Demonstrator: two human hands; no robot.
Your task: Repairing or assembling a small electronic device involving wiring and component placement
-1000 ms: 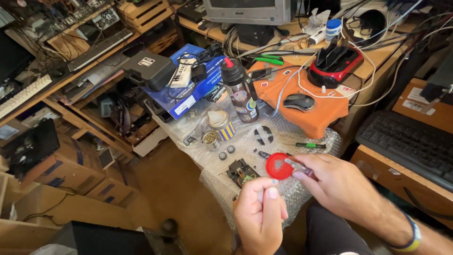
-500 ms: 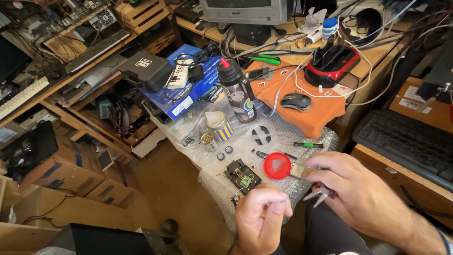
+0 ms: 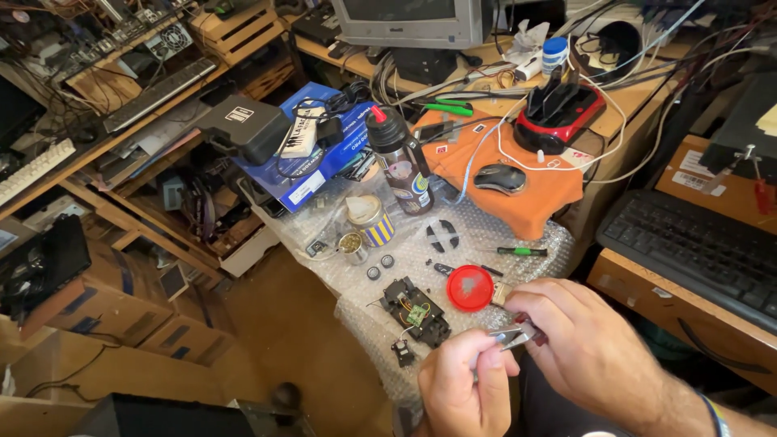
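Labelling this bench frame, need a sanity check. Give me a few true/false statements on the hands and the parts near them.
1. Both hands meet over a small metal tool. True: the left hand and right hand come together at the metal tool.
2. The red lid lies on the orange cloth. False: the red lid lies on the bubble wrap, in front of the orange cloth.
3. A black chassis with a green board lies left of the red lid. True: the chassis is there.
4. The mouse sits on the keyboard. False: the mouse sits on the orange cloth; the keyboard is off to the right.
5. The bottle lies on its side. False: the bottle stands upright.
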